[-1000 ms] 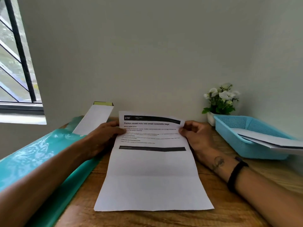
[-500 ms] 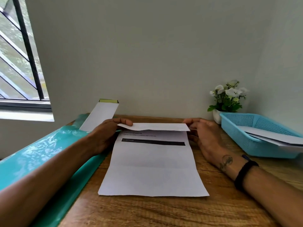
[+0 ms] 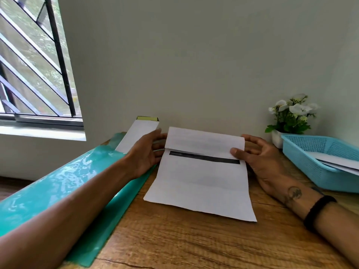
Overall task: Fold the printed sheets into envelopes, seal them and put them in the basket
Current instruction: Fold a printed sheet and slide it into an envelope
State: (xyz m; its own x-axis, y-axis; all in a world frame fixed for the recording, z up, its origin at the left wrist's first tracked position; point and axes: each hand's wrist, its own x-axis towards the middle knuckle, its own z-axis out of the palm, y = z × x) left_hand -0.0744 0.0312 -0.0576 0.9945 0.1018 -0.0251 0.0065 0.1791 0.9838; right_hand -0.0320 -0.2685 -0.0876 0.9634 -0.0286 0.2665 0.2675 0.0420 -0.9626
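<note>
- On the wooden counter, the printed sheet lay between the two hands, with its far edge folded over toward the person — the flap covered the upper text, and a black printed bar showed just below it.
- The left hand touched the left edge of the flap; its fingers looked mostly straight, but I could not tell if they pinched the paper.
- The right hand held the right end of the flap, its thumb pressing on top of the flap's lower corner.
- The fold could come out crooked — the near edge of the sheet already lay tilted on the counter, so a crease pressed now might not be square.
- The sheet could also slide, because nothing held its near part.
- The blue basket, with white papers in it, stood to the right, apart from the hands.
</note>
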